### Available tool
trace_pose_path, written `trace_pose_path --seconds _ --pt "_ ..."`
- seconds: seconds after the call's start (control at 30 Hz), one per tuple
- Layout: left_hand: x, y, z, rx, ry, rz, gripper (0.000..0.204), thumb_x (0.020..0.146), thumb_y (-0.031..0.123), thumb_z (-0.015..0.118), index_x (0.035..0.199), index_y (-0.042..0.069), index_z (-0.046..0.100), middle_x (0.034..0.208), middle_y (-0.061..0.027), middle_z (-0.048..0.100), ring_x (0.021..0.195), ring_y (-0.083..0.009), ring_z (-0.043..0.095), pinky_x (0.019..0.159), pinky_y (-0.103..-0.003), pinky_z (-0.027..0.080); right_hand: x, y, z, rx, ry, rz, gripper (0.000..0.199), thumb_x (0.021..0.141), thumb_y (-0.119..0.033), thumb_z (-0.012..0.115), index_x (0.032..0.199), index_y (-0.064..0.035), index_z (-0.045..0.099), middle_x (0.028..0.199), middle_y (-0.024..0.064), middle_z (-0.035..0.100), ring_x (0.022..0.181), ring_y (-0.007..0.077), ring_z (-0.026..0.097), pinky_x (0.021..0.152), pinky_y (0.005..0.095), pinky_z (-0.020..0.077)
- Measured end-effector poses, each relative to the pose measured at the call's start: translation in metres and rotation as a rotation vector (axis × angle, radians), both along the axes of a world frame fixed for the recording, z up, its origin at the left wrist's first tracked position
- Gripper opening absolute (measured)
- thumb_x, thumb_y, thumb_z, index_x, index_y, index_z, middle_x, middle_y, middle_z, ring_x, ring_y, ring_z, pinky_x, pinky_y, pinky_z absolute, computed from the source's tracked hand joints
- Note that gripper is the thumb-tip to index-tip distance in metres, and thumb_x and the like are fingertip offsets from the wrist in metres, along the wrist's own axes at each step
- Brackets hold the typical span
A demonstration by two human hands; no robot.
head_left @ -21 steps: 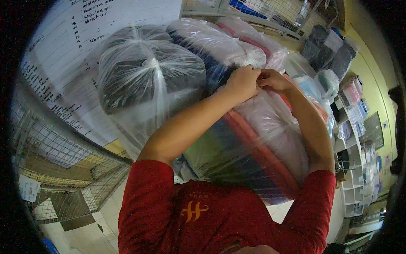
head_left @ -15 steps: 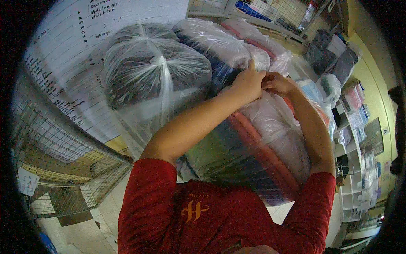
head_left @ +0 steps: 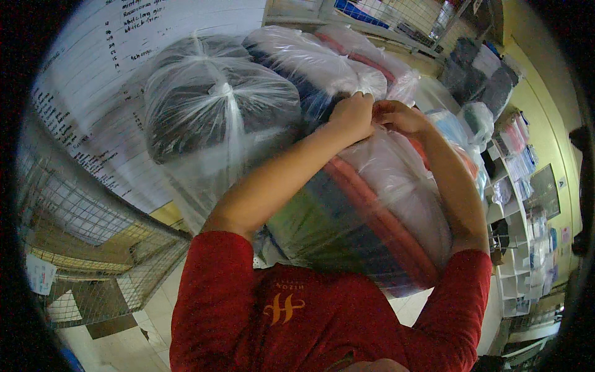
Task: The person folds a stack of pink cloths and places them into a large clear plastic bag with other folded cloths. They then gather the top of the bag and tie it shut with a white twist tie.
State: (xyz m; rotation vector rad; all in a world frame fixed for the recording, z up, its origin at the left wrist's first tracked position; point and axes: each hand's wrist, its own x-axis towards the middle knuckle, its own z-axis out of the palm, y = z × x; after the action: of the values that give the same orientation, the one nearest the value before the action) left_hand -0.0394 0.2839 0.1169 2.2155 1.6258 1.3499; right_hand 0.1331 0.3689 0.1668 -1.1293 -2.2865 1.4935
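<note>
A large clear plastic bag (head_left: 322, 217) of folded cloth, green, blue and red, lies right in front of my chest. Over its far upper end my two hands come together. My left hand (head_left: 354, 118) is closed, its fingers pinching gathered plastic of the bag. My right hand (head_left: 401, 118) is curled against it, its fingertips closed on the same plastic; the exact grip is partly hidden. Just beyond them sits another plastic bag (head_left: 310, 53) holding dark and white cloth. A tied clear bag (head_left: 223, 118) with dark contents stands to the left.
A whiteboard (head_left: 93, 80) with handwriting rises at the far left. A wire mesh cage (head_left: 93, 217) stands below it. More bagged cloth (head_left: 477, 74) is stacked at the far right, beside white shelves (head_left: 514, 248) with packed items. Tiled floor (head_left: 99, 350) shows at lower left.
My left thumb or finger, raised before, is now folded down into the grip. Both hands stay together at the bag's gathered plastic. The whole view has shifted slightly.
</note>
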Motion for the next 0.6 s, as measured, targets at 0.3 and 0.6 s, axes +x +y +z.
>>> trace_pose_path --seconds 0.3,0.6 --pt "-0.005 -0.001 0.000 0.032 -0.046 -0.018 0.027 0.072 0.014 0.069 0.093 0.003 0.056 0.093 -0.0195 0.060 0.091 -0.0376 0.060 0.079 -0.046 0.049 -0.005 -0.014 0.008 0.110 -0.001 0.025 0.021 0.080 -0.009 0.065 0.101 -0.0079 0.065 0.087 -0.0030 0.062 0.072 0.0080 0.052 0.061 0.0245 0.0411" --pt "0.003 0.003 -0.001 -0.005 -0.016 0.035 0.029 0.072 0.015 0.070 0.093 0.000 0.056 0.088 -0.0217 0.064 0.084 -0.0395 0.063 0.075 -0.048 0.051 -0.004 0.000 0.006 0.101 -0.072 0.101 0.021 0.078 -0.013 0.067 0.098 -0.0066 0.063 0.082 -0.0009 0.061 0.069 0.0103 0.053 0.060 0.0250 0.0420"
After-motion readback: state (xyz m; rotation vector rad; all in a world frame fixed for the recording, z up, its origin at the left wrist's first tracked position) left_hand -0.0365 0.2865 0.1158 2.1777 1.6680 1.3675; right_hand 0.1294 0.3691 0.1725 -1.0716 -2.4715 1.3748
